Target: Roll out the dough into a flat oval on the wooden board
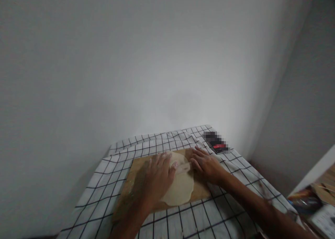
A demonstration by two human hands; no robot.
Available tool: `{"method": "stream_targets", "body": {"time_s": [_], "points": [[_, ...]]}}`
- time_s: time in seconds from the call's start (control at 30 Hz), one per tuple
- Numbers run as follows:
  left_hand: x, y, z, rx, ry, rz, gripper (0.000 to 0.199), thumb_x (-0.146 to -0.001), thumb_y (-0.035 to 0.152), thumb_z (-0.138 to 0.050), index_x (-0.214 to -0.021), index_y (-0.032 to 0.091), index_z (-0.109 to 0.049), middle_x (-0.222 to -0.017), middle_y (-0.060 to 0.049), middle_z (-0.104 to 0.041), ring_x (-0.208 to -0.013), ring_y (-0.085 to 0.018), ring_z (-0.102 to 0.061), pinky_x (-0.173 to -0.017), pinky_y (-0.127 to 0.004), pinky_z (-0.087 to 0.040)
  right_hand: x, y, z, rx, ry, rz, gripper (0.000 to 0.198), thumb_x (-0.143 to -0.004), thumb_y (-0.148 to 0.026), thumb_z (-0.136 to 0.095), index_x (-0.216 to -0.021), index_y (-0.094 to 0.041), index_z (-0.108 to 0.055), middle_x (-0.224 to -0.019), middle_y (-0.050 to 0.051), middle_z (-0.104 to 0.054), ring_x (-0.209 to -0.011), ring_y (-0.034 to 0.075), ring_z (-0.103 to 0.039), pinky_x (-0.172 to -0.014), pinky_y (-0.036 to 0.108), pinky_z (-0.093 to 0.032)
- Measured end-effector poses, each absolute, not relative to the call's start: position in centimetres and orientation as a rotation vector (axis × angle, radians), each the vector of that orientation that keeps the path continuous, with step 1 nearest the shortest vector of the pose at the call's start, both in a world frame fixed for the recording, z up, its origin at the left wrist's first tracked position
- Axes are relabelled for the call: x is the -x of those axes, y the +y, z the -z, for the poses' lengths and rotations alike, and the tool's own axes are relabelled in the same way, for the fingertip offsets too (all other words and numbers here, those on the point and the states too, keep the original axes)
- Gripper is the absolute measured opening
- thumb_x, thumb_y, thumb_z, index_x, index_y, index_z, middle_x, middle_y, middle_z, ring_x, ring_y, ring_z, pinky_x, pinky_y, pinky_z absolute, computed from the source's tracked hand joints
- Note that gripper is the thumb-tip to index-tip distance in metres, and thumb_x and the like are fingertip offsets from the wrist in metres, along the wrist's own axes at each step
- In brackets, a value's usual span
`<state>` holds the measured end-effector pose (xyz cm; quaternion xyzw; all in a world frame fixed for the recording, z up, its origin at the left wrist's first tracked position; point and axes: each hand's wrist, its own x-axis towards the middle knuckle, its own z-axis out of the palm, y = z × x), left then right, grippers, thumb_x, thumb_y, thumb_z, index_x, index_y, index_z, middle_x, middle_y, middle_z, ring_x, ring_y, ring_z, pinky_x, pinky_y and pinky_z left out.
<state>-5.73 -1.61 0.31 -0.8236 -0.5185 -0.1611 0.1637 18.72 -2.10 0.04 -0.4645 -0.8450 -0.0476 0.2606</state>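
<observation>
A thin, flattened sheet of pale dough [180, 190] lies on a wooden board [133, 172]. My left hand [159, 174] rests across the dough's left part, palm down with fingers stretched away from me; white flour or dough clings to the fingertips and thumb. At the dough's upper right edge is my right hand [206, 166], its fingers pointing left and slightly bent, touching the board or the dough rim. Neither hand shows anything gripped. A lighter, uneven patch marks the dough between the two hands. The dough under my left palm is hidden.
The board lies on a table with a white cloth [167, 225] in a black grid pattern. A dark, blurred-out flat object with a red patch [220, 146] sits at the back right. Plain walls [167, 64] stand close behind and right. Assorted packages [306, 198] appear at lower right.
</observation>
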Motion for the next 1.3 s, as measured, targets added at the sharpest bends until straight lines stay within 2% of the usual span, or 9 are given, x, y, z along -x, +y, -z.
{"method": "stream_targets", "body": {"time_s": [0.13, 0.23, 0.33, 0.5, 0.67, 0.8, 0.97, 1.13, 1.3], "points": [[7.5, -6.0, 0.5, 2.428, -1.241, 0.455, 0.056, -0.101, 0.039, -0.042, -0.156, 0.029, -0.037, -0.16, -0.002, -0.042, -0.147, -0.03, -0.039, -0.12, -0.058, -0.032, -18.3, -10.0, 1.7, 1.281, -2.156, 0.213, 0.055, -0.101, -0.024, -0.047, -0.155, -0.021, -0.04, -0.152, 0.01, -0.052, -0.146, 0.026, -0.04, -0.116, 0.047, -0.046], [9.4, -8.8, 1.5, 2.458, -1.062, 0.43, 0.069, -0.099, 0.043, -0.044, -0.162, 0.027, -0.02, -0.163, -0.001, -0.035, -0.149, -0.029, -0.036, -0.125, -0.055, -0.025, -18.2, -14.2, 2.4, 1.272, -2.163, 0.267, 0.071, -0.098, -0.026, -0.049, -0.163, -0.028, -0.019, -0.157, 0.004, -0.043, -0.145, 0.024, -0.042, -0.113, 0.043, -0.05], [10.6, -9.9, 2.1, 2.478, -0.995, 0.4, 0.072, -0.099, 0.044, -0.045, -0.163, 0.026, -0.018, -0.162, -0.001, -0.036, -0.149, -0.029, -0.036, -0.125, -0.052, -0.024, -18.6, -15.0, 2.4, 1.265, -2.226, 0.264, 0.075, -0.099, -0.029, -0.049, -0.164, -0.029, -0.012, -0.159, 0.002, -0.039, -0.146, 0.024, -0.04, -0.114, 0.043, -0.047], [9.3, -6.9, 1.1, 2.492, -1.136, 0.419, 0.061, -0.102, 0.04, -0.04, -0.16, 0.029, -0.026, -0.162, -0.001, -0.037, -0.149, -0.029, -0.036, -0.122, -0.056, -0.028, -18.7, -8.0, 1.5, 1.318, -2.276, 0.164, 0.054, -0.105, -0.032, -0.042, -0.158, -0.025, -0.035, -0.16, 0.007, -0.041, -0.15, 0.026, -0.034, -0.121, 0.053, -0.035], [7.8, -1.1, -1.2, 2.368, -1.474, 0.459, 0.041, -0.103, 0.036, -0.041, -0.14, 0.025, -0.057, -0.144, -0.008, -0.061, -0.135, -0.031, -0.053, -0.114, -0.054, -0.039, -16.8, 2.0, -0.4, 1.438, -2.289, 0.126, 0.041, -0.107, -0.038, -0.039, -0.138, -0.021, -0.06, -0.161, 0.012, -0.039, -0.153, 0.028, -0.025, -0.119, 0.054, -0.032], [8.4, 2.7, -2.9, 2.37, -1.578, 0.349, 0.036, -0.105, 0.03, -0.036, -0.125, 0.023, -0.065, -0.122, -0.012, -0.072, -0.115, -0.027, -0.066, -0.099, -0.043, -0.049, -14.7, 7.9, -1.7, 1.578, -2.328, 0.042, 0.037, -0.106, -0.034, -0.038, -0.124, -0.02, -0.068, -0.143, 0.012, -0.059, -0.14, 0.024, -0.046, -0.114, 0.043, -0.038], [8.9, 7.5, -3.4, 2.271, -1.74, 0.351, 0.055, -0.107, 0.04, -0.022, -0.101, 0.016, -0.072, -0.094, -0.015, -0.075, -0.089, -0.026, -0.072, -0.08, -0.038, -0.052, -13.3, 12.9, -2.2, 1.701, -2.323, -0.015, 0.033, -0.102, -0.032, -0.044, -0.103, -0.018, -0.074, -0.109, 0.012, -0.075, -0.1, 0.022, -0.07, -0.087, 0.032, -0.052], [9.1, 9.3, -2.7, 2.338, -1.711, 0.359, 0.047, -0.106, 0.035, -0.031, -0.1, 0.016, -0.073, -0.098, -0.014, -0.076, -0.096, -0.025, -0.072, -0.088, -0.038, -0.052, -13.7, 12.4, -1.9, 1.703, -2.332, 0.019, 0.031, -0.101, -0.029, -0.045, -0.108, -0.017, -0.073, -0.113, 0.013, -0.074, -0.103, 0.023, -0.069, -0.089, 0.033, -0.053], [9.4, 5.7, -1.8, 2.434, -1.521, 0.405, 0.032, -0.1, 0.018, -0.043, -0.119, 0.018, -0.068, -0.129, -0.013, -0.069, -0.126, -0.024, -0.06, -0.109, -0.043, -0.045, -14.4, 6.3, -1.1, 1.618, -2.342, 0.1, 0.029, -0.103, -0.03, -0.045, -0.113, -0.019, -0.07, -0.13, 0.012, -0.068, -0.125, 0.024, -0.061, -0.104, 0.039, -0.048]]}}
